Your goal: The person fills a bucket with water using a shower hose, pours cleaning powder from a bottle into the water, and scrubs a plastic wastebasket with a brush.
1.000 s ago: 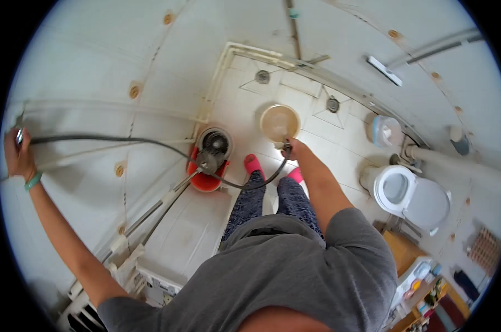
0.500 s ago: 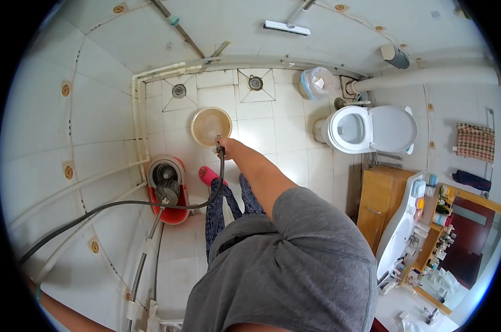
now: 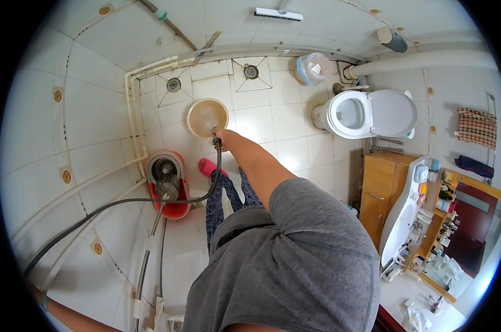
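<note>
My right hand [image 3: 222, 138] is closed around the end of a dark grey hose [image 3: 123, 200]. It holds this end at the near rim of a round beige basin [image 3: 198, 114] on the tiled floor. The hose's tip points into the basin; whether water flows is too small to tell. From my hand the hose bends down, then runs left to the view's edge. At the lower left shows my left forearm [image 3: 76, 316], its hand cut off by the edge.
A red mop bucket [image 3: 177, 210] with a mop [image 3: 167, 188] stands left of my feet. Two floor drains [image 3: 173, 84] lie beyond the basin. A lined trash bin [image 3: 312, 69], a toilet [image 3: 347, 114], a wooden cabinet [image 3: 384, 185] and a washbasin [image 3: 397, 229] stand to the right.
The whole view has shifted slightly, so the floor and basin sit a little higher in it. My right hand keeps its hold on the hose at the basin's rim.
</note>
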`<state>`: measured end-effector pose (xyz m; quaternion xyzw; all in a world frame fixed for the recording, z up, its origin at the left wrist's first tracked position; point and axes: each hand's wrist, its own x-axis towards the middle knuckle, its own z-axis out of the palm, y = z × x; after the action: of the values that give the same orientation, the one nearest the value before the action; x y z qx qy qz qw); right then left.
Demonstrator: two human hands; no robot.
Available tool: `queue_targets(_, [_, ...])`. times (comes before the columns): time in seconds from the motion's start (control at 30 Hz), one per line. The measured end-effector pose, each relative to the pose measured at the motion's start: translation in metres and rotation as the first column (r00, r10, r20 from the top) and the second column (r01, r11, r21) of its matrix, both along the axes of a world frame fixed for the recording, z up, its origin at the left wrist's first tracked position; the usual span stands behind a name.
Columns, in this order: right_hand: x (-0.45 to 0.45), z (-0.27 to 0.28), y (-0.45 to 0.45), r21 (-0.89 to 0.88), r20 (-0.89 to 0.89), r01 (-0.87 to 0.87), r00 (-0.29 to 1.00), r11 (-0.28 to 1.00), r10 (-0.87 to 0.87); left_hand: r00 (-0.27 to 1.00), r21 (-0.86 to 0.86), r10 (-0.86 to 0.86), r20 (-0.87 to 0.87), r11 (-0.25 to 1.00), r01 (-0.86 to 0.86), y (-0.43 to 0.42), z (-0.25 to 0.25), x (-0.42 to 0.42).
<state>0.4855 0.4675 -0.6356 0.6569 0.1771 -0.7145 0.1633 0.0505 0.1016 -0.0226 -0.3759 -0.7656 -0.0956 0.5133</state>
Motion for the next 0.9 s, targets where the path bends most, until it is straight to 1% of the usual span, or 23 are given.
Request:
queue_targets(0.03, [0.0,-0.001,0.0,0.004,0.001,0.012,1.0,1.0,-0.012,0.956,-0.214,-0.167,-0.242,0.97,0.115,-0.005,0.0,-0.007])
queue_targets(0.13, [-0.001,0.006,0.0,0.004,0.003,0.017,1.0,1.0,-0.017,0.958,-0.214,-0.173,-0.228,0.969,0.124,-0.013,-0.001,-0.014])
queue_targets(0.17, [0.0,0.005,0.0,0.002,0.003,0.017,1.0,1.0,-0.017,0.958,-0.216,-0.174,-0.227,0.968,0.125,-0.004,-0.002,-0.003])
queue_targets(0.2, [0.0,0.003,-0.001,0.001,0.005,0.02,1.0,1.0,-0.02,1.0,-0.008,-0.016,-0.012,1.0,0.016,0.013,-0.003,0.016])
queue_targets(0.27, [0.001,-0.003,-0.001,0.0,0.007,0.026,1.0,1.0,-0.026,0.968,0.167,0.097,0.231,0.976,-0.138,0.014,-0.004,0.017])
queue_targets(0.3, [0.002,-0.007,-0.001,-0.003,-0.016,0.02,1.0,1.0,-0.02,1.0,-0.017,-0.001,-0.03,1.0,0.0,0.0,-0.002,-0.001])
queue_targets(0.33, [0.002,-0.009,-0.001,-0.006,-0.039,0.014,0.999,1.0,-0.014,0.953,-0.228,-0.148,-0.265,0.97,0.087,0.001,0.0,-0.002])
queue_targets(0.37, [0.001,-0.011,0.0,-0.006,-0.04,0.013,0.999,1.0,-0.014,0.953,-0.229,-0.148,-0.265,0.97,0.086,0.002,-0.002,-0.001])
queue_targets(0.4, [0.001,-0.012,0.001,-0.015,-0.041,0.011,0.999,1.0,-0.011,0.998,0.006,-0.022,-0.054,1.0,0.022,0.021,-0.004,0.017])
queue_targets(0.47, [0.0,-0.011,0.001,-0.025,-0.047,-0.006,0.999,1.0,0.005,0.982,0.218,0.068,0.179,0.97,-0.107,0.017,-0.005,0.017])
queue_targets(0.5, [0.0,-0.008,0.002,0.002,-0.037,0.0,0.999,1.0,0.001,1.0,0.012,-0.028,-0.008,1.0,0.028,-0.002,-0.006,-0.004])
queue_targets(0.53, [0.0,-0.003,0.0,0.026,-0.032,0.003,0.999,1.0,-0.002,0.973,-0.221,-0.158,-0.17,0.968,0.118,-0.016,-0.002,-0.014])
queue_targets(0.57, [0.002,0.002,0.0,0.058,-0.046,0.005,0.999,0.998,-0.002,0.97,-0.278,-0.172,-0.17,0.953,0.12,-0.026,0.003,-0.023])
queue_targets(0.6, [0.003,-0.006,0.0,0.038,-0.054,0.003,0.999,0.999,-0.001,0.981,-0.263,-0.145,-0.128,0.959,0.107,-0.035,0.005,-0.031])
queue_targets(0.77, [0.003,0.021,0.005,0.028,-0.017,0.039,0.999,0.999,-0.038,0.998,-0.22,-0.056,0.042,0.973,0.064,-0.087,0.007,-0.081])
queue_targets(0.8, [0.004,0.018,0.007,-0.007,-0.047,0.029,0.998,1.0,-0.029,0.997,-0.215,-0.045,0.068,0.975,0.058,-0.098,0.008,-0.09])
queue_targets(0.87, [0.003,0.012,0.007,0.0,0.001,0.011,1.0,1.0,-0.011,0.993,-0.206,-0.032,0.114,0.977,0.055,-0.116,0.009,-0.103])
queue_targets(0.9, [0.003,0.011,0.008,0.001,-0.003,0.017,1.0,1.0,-0.017,0.99,-0.199,-0.029,0.139,0.978,0.057,-0.123,0.008,-0.108])
